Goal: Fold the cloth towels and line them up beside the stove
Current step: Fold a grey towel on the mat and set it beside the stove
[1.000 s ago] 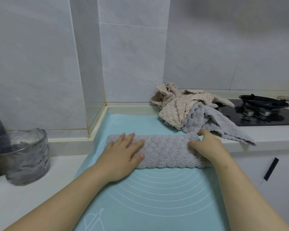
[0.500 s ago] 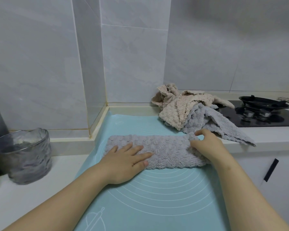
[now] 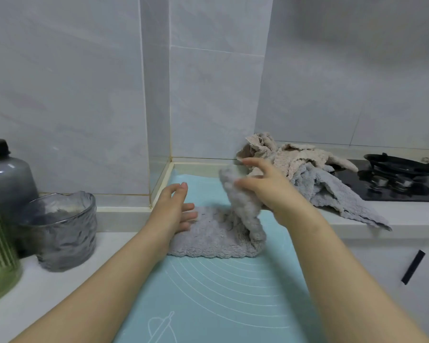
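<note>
The right hand (image 3: 265, 191) pinches the right end of the grey towel (image 3: 208, 240) and holds it raised above the strip's middle; the left hand (image 3: 176, 211), fingers straight and slightly apart, presses the left end flat on the teal mat (image 3: 221, 298), where the towel lies across the far half; the raised end sags and twists below the pinch, so I judge it may land askew with edges unmatched; the smooth mat may let the strip slide under so light a hold; the right hand is close to the heap at the mat's far right corner and could snag it. Counted: two hands; one towel in folding; one beige towel (image 3: 300, 159) and one second grey towel (image 3: 337, 194) heaped, perhaps more hidden; one mat; one stove (image 3: 406, 194).
</note>
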